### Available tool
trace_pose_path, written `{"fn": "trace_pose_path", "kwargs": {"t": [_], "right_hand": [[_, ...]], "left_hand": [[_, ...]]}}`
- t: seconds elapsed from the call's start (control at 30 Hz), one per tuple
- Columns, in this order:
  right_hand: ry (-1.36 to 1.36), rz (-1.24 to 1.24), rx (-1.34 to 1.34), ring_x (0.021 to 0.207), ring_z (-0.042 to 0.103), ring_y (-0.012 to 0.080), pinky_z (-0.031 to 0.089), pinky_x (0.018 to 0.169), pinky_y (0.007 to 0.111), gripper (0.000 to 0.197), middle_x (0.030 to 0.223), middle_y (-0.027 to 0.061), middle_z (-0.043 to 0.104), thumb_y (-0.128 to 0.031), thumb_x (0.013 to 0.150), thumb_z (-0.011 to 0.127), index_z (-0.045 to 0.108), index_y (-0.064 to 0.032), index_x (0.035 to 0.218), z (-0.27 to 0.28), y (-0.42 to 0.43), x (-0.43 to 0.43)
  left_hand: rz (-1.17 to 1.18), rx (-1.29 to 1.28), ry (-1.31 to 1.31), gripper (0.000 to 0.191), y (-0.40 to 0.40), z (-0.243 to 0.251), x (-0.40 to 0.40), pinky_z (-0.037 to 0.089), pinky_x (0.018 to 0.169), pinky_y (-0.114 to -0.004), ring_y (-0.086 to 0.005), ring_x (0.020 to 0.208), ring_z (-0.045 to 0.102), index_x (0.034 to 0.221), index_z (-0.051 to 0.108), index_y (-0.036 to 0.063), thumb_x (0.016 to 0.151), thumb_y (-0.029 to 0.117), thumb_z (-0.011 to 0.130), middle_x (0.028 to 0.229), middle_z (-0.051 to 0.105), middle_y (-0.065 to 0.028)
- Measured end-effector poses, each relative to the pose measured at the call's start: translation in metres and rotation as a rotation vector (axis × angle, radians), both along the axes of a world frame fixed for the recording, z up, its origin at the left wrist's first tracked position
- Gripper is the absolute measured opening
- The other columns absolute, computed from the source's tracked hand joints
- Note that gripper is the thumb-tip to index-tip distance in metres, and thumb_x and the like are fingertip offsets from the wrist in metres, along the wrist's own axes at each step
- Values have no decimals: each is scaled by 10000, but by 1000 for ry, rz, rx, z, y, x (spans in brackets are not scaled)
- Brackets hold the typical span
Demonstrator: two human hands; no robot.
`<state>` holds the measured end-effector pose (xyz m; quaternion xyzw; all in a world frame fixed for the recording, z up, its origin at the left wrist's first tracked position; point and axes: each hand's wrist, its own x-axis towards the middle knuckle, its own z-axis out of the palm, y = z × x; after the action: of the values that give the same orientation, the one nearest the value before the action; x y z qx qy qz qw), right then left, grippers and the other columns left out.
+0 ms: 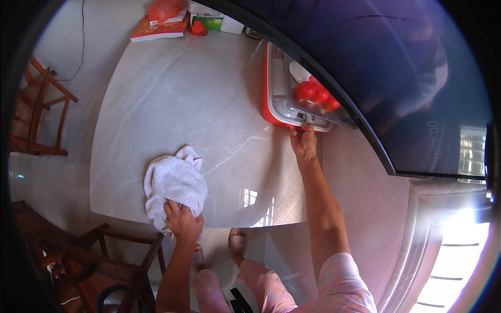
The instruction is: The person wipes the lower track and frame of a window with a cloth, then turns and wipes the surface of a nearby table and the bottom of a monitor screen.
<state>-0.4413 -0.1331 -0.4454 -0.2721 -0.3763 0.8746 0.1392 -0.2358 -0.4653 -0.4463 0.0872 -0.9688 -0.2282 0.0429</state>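
Observation:
My left hand grips a bunched white terry towel, which lies near the front edge of the grey marble-patterned table. Part of the towel hangs past that edge. At the table's right side, my right hand holds the front rim of a red plastic storage box with a white rim and a transparent cover. Some of its fingertips are hidden against the box. Several glossy red rounded items and a white dish-like item show at the box, partly cut off by the television.
A large television overhangs the right side. At the table's far end are a red book or flat box, a red plastic bag, a green-and-white package and a small red item. Wooden chairs stand left and front-left.

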Motion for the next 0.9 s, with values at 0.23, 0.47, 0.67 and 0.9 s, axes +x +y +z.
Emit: {"fn": "trace_pose_path", "kwargs": {"t": [0.23, 0.47, 0.67, 0.9], "right_hand": [[-14, -28, -35, 613, 551, 199, 414, 418, 257, 186, 816, 101, 560, -96, 817, 506, 492, -28, 990, 3, -36, 2], [35, -101, -44, 610, 562, 209, 434, 434, 240, 116, 802, 93, 556, -118, 821, 512, 482, -34, 895, 0, -96, 7], [86, -132, -106, 540, 530, 137, 368, 371, 240, 310, 866, 53, 535, -146, 852, 485, 335, -101, 1120, -3, -143, 9], [-6, -217, -132, 581, 549, 134, 369, 369, 233, 308, 918, 75, 525, -160, 851, 469, 328, -94, 1116, 14, -189, 25]], "left_hand": [[-20, -9, 17, 278, -2, -1, -1, 414, 737, -489, -422, 969, 428, 788, 583, -13, 561, 112, 684, 1056, 452, -213], [-18, -25, -3, 278, -1, -1, 0, 413, 781, -480, -430, 993, 425, 811, 586, -16, 573, 99, 672, 1051, 455, -221], [-24, -66, -8, 282, -2, -6, 1, 413, 789, -475, -422, 1000, 421, 827, 582, -27, 590, 102, 663, 1079, 446, -218], [-23, -146, -21, 282, 3, -8, 0, 426, 784, -458, -395, 1007, 423, 760, 580, -48, 609, 175, 666, 1045, 435, -216]]}}
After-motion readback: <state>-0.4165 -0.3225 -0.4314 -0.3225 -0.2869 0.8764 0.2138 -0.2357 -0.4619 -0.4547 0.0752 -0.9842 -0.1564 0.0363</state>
